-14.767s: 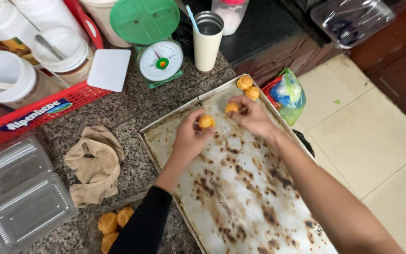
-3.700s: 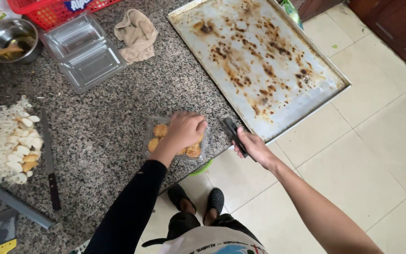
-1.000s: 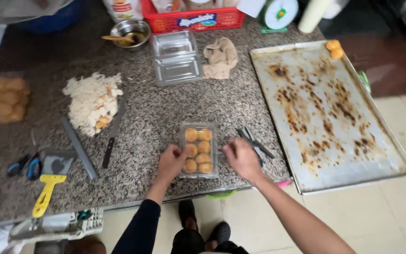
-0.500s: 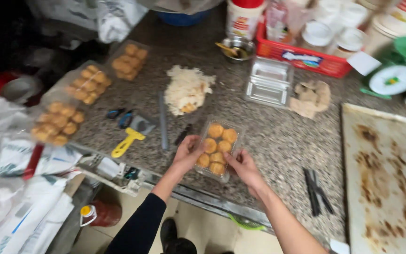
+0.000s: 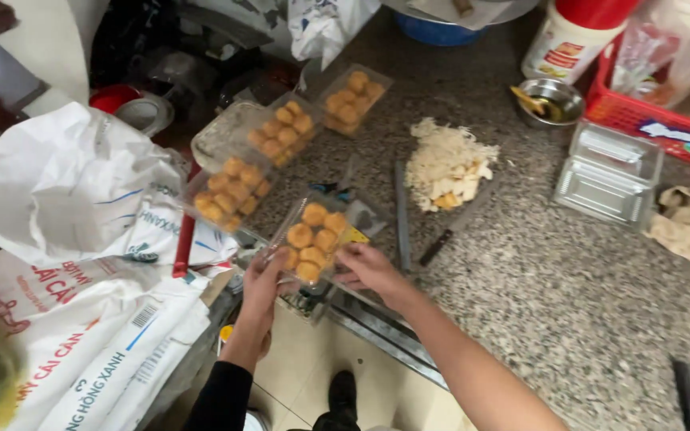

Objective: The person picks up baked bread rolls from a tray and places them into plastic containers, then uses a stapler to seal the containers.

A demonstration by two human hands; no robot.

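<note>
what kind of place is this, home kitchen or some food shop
Probably a small food-making kitchen rather than a plain home one. Both hands, left hand and right hand, hold a clear tray of golden pastries, with more filled trays on the granite counter and big printed sacks beside it.

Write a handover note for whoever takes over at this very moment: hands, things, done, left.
Left hand and right hand both hold one filled clear box of round golden pieces, above the counter edge.
Three more filled boxes lie in a row at the counter's left end.
Empty boxes sit by the red basket.
Done: this box is filled.
Left: set it down, probably beside the others.
</note>
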